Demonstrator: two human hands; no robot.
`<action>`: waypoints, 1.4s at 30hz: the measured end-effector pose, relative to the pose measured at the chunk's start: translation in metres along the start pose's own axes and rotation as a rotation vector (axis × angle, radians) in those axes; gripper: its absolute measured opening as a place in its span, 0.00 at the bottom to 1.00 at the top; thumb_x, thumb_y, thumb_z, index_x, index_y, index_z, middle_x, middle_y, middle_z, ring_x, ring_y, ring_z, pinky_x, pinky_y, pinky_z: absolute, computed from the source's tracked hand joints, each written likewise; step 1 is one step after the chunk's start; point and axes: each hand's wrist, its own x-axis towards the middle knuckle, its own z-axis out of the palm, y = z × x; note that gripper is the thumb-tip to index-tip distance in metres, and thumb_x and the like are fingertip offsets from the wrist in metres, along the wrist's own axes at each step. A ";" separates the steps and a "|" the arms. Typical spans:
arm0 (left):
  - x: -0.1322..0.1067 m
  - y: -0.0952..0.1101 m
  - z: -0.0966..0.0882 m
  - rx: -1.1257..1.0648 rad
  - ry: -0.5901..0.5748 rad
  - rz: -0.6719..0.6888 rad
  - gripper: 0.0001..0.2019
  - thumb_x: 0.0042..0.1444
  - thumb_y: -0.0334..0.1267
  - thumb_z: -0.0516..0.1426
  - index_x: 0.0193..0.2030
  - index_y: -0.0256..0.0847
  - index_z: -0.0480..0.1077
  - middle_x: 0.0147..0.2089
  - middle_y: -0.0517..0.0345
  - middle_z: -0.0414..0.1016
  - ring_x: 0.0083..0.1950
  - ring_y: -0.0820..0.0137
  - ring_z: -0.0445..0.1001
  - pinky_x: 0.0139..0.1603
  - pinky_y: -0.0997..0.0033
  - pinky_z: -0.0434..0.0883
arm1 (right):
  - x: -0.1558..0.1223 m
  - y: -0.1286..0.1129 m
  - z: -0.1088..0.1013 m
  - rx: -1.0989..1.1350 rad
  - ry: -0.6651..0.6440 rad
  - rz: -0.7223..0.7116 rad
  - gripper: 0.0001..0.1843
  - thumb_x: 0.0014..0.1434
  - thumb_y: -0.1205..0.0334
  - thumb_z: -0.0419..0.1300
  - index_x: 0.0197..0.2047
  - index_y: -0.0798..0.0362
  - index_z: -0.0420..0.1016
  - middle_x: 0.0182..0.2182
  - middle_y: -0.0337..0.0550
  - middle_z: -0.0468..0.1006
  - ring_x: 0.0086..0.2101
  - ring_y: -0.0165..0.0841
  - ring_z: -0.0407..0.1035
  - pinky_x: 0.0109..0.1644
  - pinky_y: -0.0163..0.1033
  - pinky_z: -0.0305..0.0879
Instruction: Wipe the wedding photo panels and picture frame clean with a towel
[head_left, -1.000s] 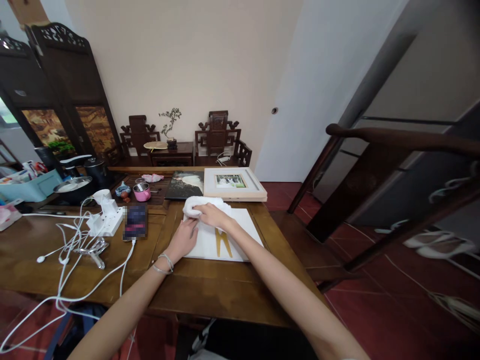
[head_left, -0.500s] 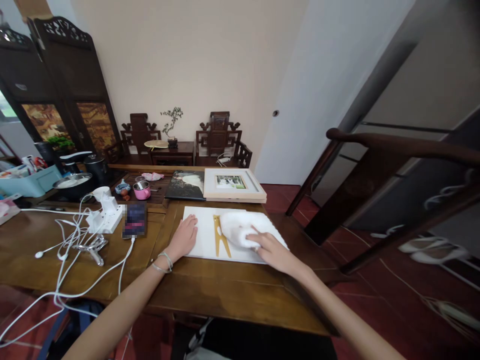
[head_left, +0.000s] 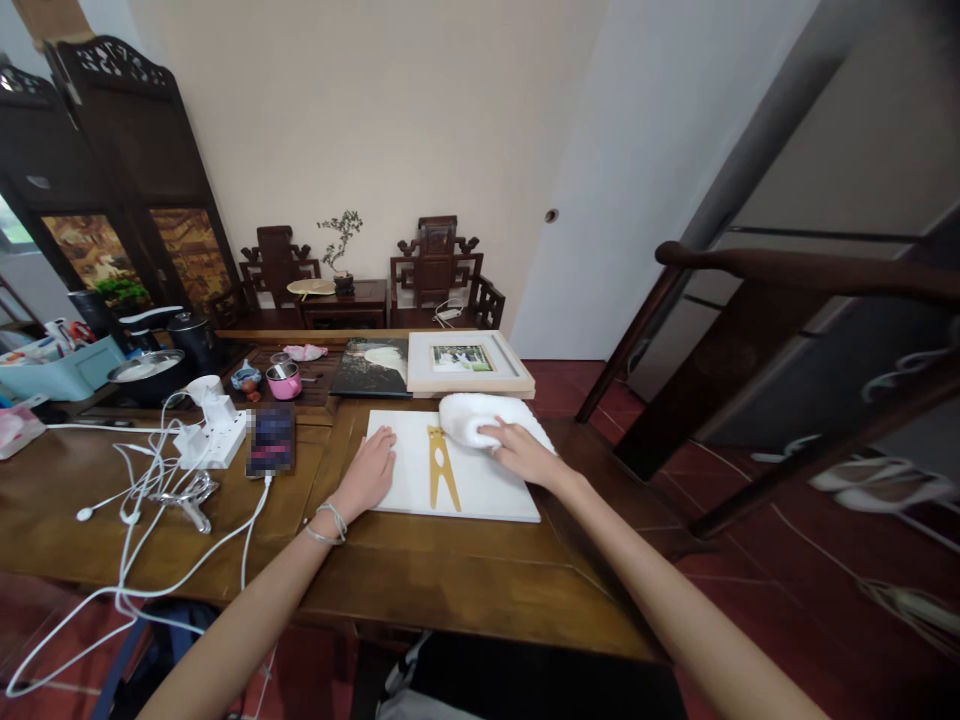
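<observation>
A flat white board [head_left: 487,490] with a yellow, long-legged cat-like figure [head_left: 442,470] on it lies on the wooden table. On the board's left edge rests my left hand [head_left: 373,468], fingers stretched out flat. Fingers of my right hand [head_left: 521,452] are bunched on a fluffy white cloth [head_left: 469,415], which covers the board's upper right part. Part of the cloth spreads past the board's far right corner.
Behind the board lie a framed picture [head_left: 469,362] and a dark picture [head_left: 371,368]. To the left are a phone [head_left: 271,440], a power strip [head_left: 225,440], tangled white cables and a pink cup [head_left: 283,380]. A wooden chair [head_left: 720,370] stands at the right.
My right hand has moved the white cloth away from me, toward the board's far edge, uncovering its lower right part. My left hand stays in place.
</observation>
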 end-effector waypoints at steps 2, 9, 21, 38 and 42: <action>0.000 0.000 0.000 -0.002 -0.002 -0.007 0.18 0.64 0.35 0.41 0.57 0.34 0.61 0.64 0.43 0.59 0.68 0.63 0.52 0.66 0.50 0.50 | 0.018 0.004 -0.001 -0.002 0.006 -0.010 0.25 0.47 0.74 0.45 0.47 0.55 0.73 0.41 0.46 0.78 0.46 0.42 0.70 0.61 0.53 0.49; -0.001 0.002 0.000 0.000 0.008 -0.030 0.19 0.64 0.33 0.40 0.57 0.32 0.60 0.64 0.42 0.58 0.68 0.62 0.52 0.66 0.51 0.50 | -0.023 -0.013 -0.008 0.003 -0.063 -0.037 0.25 0.46 0.75 0.45 0.45 0.55 0.73 0.43 0.47 0.77 0.47 0.41 0.69 0.61 0.54 0.49; 0.000 0.001 0.001 0.016 -0.008 0.009 0.19 0.62 0.31 0.40 0.57 0.32 0.60 0.64 0.39 0.58 0.67 0.60 0.52 0.66 0.48 0.51 | -0.085 -0.029 -0.021 0.065 -0.179 0.017 0.27 0.46 0.71 0.47 0.47 0.48 0.74 0.42 0.45 0.77 0.54 0.42 0.63 0.57 0.49 0.59; 0.000 0.001 0.003 0.004 0.014 0.009 0.19 0.62 0.31 0.40 0.57 0.33 0.60 0.63 0.40 0.59 0.67 0.61 0.52 0.66 0.48 0.51 | -0.041 -0.021 -0.010 0.000 -0.045 -0.005 0.26 0.46 0.73 0.46 0.45 0.51 0.74 0.40 0.44 0.78 0.47 0.42 0.69 0.56 0.50 0.57; 0.000 0.000 0.004 0.007 0.023 0.009 0.19 0.62 0.31 0.40 0.57 0.32 0.61 0.63 0.39 0.59 0.67 0.61 0.53 0.65 0.48 0.52 | -0.101 -0.046 -0.021 0.062 -0.161 -0.021 0.27 0.45 0.73 0.46 0.45 0.47 0.74 0.45 0.42 0.76 0.53 0.40 0.64 0.61 0.49 0.53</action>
